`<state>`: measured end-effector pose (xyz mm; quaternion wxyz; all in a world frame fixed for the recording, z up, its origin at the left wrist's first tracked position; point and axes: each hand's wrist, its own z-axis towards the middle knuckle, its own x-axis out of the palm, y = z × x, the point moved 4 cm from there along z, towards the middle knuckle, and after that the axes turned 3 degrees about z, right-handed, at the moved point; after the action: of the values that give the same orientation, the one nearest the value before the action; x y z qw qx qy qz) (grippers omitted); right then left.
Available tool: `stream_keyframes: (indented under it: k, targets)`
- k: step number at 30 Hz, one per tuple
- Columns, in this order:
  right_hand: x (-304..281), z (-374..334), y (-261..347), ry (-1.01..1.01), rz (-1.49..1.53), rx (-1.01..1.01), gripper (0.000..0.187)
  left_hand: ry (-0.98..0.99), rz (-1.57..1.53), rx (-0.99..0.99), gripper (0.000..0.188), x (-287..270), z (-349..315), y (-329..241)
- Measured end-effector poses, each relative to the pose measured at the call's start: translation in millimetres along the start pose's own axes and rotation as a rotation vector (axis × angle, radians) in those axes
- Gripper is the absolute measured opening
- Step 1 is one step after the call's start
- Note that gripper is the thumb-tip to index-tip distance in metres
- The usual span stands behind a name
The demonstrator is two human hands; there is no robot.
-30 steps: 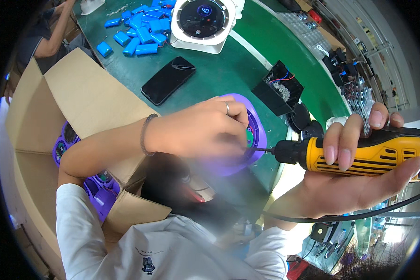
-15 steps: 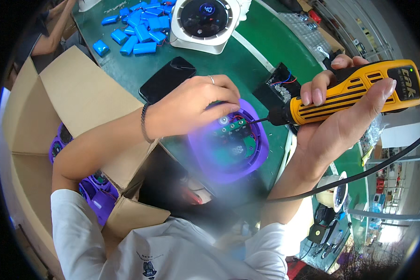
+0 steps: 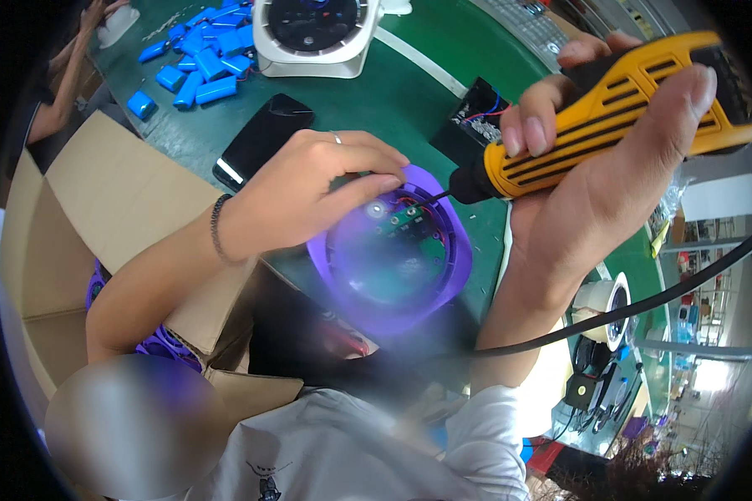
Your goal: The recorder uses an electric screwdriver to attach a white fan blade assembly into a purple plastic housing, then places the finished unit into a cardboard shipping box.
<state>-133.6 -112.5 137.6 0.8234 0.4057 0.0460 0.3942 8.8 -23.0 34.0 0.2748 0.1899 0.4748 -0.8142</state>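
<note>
Fingers (image 3: 539, 108) of my right hand (image 3: 591, 200) wrap the driver (image 3: 610, 117). To its left, my half-curled left hand (image 3: 301, 179) meets the shell's (image 3: 459, 250) far rim, grip unclear; I'd best keep the bit (image 3: 434, 199) square to the board (image 3: 403, 217).

1. The left hand (image 3: 309, 184) has its fingertips at the far rim of a purple housing (image 3: 459, 259) with a green circuit board (image 3: 405, 219) inside.
2. The right hand (image 3: 551, 221) grips a yellow-and-black power screwdriver (image 3: 593, 134), its bit angled left into the housing.
3. Left stands an open cardboard box (image 3: 142, 171).
4. Far left lie a phone (image 3: 267, 138) and blue packs (image 3: 217, 90).
</note>
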Motion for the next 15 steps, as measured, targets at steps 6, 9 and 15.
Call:
stream_keyframes:
  k: [6,9,15]
  targets:
    - [9,1,4,-0.034,-0.236,-0.004,0.057,0.042,-0.03,-0.049,0.015,3,2,1]
    - [7,1,5,0.032,-0.052,-0.09,0.053,0.05,-0.047,-0.046,0.015,4,3,0]
    - [4,2,2,0.03,-0.031,-0.003,0.057,0.064,-0.056,-0.046,0.016,4,3,0]
